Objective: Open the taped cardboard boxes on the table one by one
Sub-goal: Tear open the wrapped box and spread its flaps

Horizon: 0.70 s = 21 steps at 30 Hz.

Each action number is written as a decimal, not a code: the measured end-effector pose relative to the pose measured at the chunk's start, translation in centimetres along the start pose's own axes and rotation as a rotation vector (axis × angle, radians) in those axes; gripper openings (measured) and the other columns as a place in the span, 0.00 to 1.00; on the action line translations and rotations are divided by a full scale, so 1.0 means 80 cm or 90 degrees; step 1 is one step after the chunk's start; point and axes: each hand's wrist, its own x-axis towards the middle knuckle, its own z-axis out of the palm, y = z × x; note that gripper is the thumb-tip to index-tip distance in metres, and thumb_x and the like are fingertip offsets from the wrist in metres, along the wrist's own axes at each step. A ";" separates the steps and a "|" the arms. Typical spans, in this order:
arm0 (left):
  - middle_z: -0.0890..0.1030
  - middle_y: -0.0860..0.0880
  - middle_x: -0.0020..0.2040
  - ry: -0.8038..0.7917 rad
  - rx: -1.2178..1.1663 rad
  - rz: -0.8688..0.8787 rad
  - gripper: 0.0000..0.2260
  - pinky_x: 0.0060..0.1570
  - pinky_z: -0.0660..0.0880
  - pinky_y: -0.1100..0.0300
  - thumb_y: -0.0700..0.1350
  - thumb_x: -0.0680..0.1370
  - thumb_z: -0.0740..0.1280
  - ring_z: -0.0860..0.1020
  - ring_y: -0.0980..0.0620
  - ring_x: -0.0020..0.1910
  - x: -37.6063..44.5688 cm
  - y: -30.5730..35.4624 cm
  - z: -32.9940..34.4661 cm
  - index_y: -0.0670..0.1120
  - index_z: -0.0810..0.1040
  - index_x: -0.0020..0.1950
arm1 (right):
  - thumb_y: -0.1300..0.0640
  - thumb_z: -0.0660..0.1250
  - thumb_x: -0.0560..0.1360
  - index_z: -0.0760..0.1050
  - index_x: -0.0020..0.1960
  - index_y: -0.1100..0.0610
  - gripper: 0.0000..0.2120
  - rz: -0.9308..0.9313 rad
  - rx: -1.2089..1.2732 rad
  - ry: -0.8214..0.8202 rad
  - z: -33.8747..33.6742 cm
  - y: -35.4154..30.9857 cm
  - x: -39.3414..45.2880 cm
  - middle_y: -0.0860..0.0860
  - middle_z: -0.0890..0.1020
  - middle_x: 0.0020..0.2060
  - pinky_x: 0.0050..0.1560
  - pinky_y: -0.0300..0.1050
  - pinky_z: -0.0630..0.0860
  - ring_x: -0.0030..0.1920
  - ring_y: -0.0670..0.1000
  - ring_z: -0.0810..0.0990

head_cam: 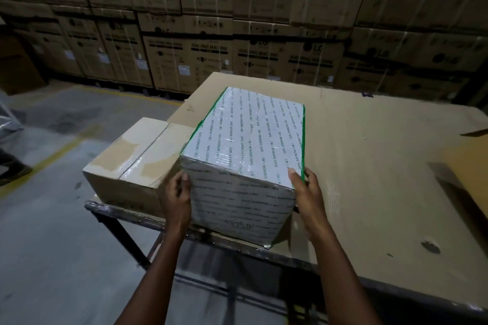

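A white box [245,145] wrapped in printed tape, with green tape along its top edges, sits at the table's near left edge, its near bottom corner at the rim. My left hand [177,200] grips its near left vertical edge, thumb on the front face and fingers along the left side. My right hand [309,192] holds the near right edge with the thumb up at the top corner. A brown cardboard box [132,161], sealed with clear tape along its top seam, stands just left of the white box and touches it.
The table [369,192] is covered with a cardboard sheet that has a hole near the front right [431,247]. A loose cardboard piece [467,174] lies at the right edge. Stacked appliance cartons [237,34] form a wall behind. A person's shoe [13,169] shows on the floor at left.
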 end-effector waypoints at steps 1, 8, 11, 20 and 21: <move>0.83 0.52 0.59 -0.010 -0.017 -0.022 0.25 0.59 0.77 0.49 0.68 0.79 0.60 0.81 0.53 0.59 -0.001 -0.001 0.000 0.51 0.81 0.63 | 0.39 0.67 0.79 0.69 0.75 0.44 0.26 -0.001 0.006 0.003 -0.010 0.000 -0.001 0.46 0.83 0.61 0.58 0.57 0.82 0.56 0.49 0.84; 0.75 0.48 0.72 -0.070 0.078 -0.251 0.43 0.73 0.67 0.43 0.78 0.70 0.54 0.73 0.47 0.71 -0.013 -0.055 0.013 0.49 0.76 0.72 | 0.45 0.62 0.84 0.75 0.70 0.47 0.16 0.041 0.054 0.091 -0.105 0.009 0.000 0.47 0.83 0.58 0.43 0.47 0.79 0.55 0.54 0.83; 0.79 0.49 0.68 -0.105 0.045 -0.249 0.42 0.70 0.69 0.41 0.78 0.70 0.59 0.76 0.47 0.67 -0.029 -0.065 0.027 0.50 0.77 0.71 | 0.46 0.63 0.84 0.75 0.70 0.49 0.17 0.084 0.085 0.126 -0.151 0.029 0.010 0.50 0.82 0.59 0.44 0.47 0.78 0.56 0.56 0.82; 0.87 0.50 0.52 -0.159 -0.016 -0.180 0.21 0.55 0.78 0.42 0.67 0.76 0.64 0.84 0.44 0.53 -0.062 0.004 0.099 0.54 0.83 0.57 | 0.54 0.64 0.83 0.76 0.66 0.53 0.13 0.017 -0.206 0.326 -0.230 0.073 0.015 0.59 0.79 0.65 0.61 0.52 0.75 0.59 0.59 0.78; 0.87 0.50 0.50 -0.157 -0.004 -0.169 0.21 0.52 0.79 0.44 0.67 0.76 0.64 0.84 0.44 0.52 -0.064 0.009 0.106 0.54 0.83 0.55 | 0.53 0.63 0.83 0.78 0.64 0.51 0.11 -0.011 -0.209 0.341 -0.233 0.068 0.012 0.58 0.79 0.64 0.61 0.52 0.75 0.59 0.58 0.78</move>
